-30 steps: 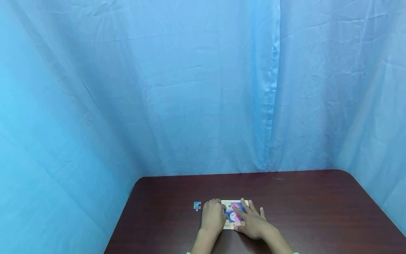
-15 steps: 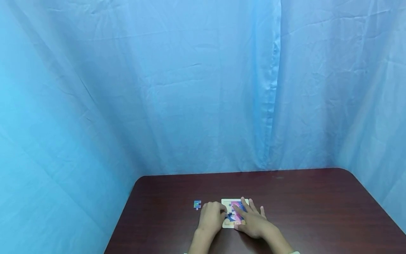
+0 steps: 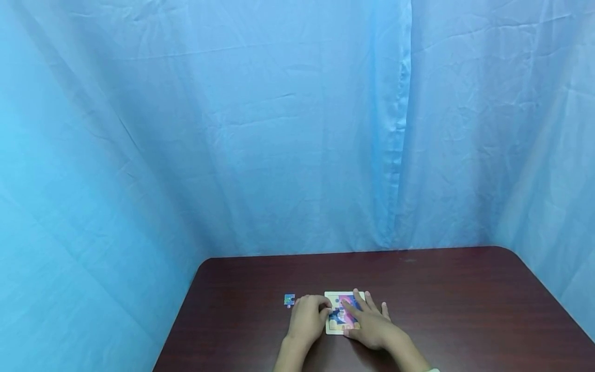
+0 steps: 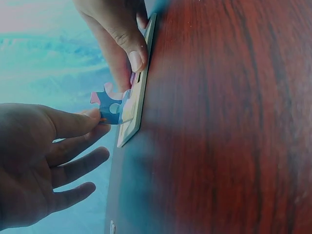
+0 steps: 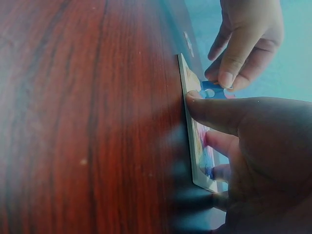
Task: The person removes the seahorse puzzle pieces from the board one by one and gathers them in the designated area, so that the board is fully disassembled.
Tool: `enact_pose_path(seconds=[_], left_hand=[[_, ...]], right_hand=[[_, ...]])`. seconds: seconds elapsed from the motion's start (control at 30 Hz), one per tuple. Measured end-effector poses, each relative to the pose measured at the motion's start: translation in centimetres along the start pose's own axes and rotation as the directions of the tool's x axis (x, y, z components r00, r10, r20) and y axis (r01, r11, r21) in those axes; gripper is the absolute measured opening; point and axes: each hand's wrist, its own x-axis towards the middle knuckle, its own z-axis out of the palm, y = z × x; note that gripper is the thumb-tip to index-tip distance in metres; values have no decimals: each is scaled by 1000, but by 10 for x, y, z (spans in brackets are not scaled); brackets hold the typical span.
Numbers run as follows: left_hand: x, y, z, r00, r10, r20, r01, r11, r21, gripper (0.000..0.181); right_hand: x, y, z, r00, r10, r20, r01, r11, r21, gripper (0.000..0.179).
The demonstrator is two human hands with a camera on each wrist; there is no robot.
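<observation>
A small square jigsaw puzzle in a pale tray (image 3: 335, 333) lies on the dark table, its picture pink, blue and yellow. My left hand (image 3: 307, 319) is at the tray's left side. Its thumb and index finger pinch a blue puzzle piece (image 4: 110, 108), which stands tilted up on edge over the tray in the left wrist view. The other left fingers (image 4: 78, 168) are spread away from it. My right hand (image 3: 374, 326) rests across the puzzle's right half with fingers spread, its thumb (image 5: 209, 109) at the near rim. The palm hides part of the picture.
One loose blue puzzle piece (image 3: 289, 299) lies on the table to the left of my left hand. The brown wooden table (image 3: 441, 289) has rounded far corners, and blue curtains (image 3: 297, 155) hang behind it and at both sides.
My left hand has drawn slightly left from the tray, and its thumb and index finger show more clearly at the puzzle's left edge. The right hand has stayed in place.
</observation>
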Motion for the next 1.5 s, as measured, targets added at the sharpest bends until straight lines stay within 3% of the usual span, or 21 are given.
enact_pose_path(seconds=[0.2, 0.63, 0.8, 1.13, 1.5], left_hand=[[0, -2, 1, 999, -29, 20, 29, 999, -30, 11], [1, -5, 2, 999, -17, 42, 19, 999, -45, 12], [2, -6, 3, 998, -17, 53, 21, 997, -75, 13], [1, -10, 4, 994, -50, 94, 65, 984, -163, 16], [-3, -15, -4, 989, -91, 120, 115, 970, -213, 5]], right_hand=[[0, -3, -1, 1000, 0, -5, 0, 1000, 1, 70], [2, -16, 8, 987, 51, -155, -57, 998, -38, 64], [4, -19, 11, 980, 54, -190, -73, 993, -96, 62], [5, -24, 11, 977, 67, -203, -96, 986, -138, 61], [6, -22, 11, 977, 56, -204, -91, 982, -166, 60]])
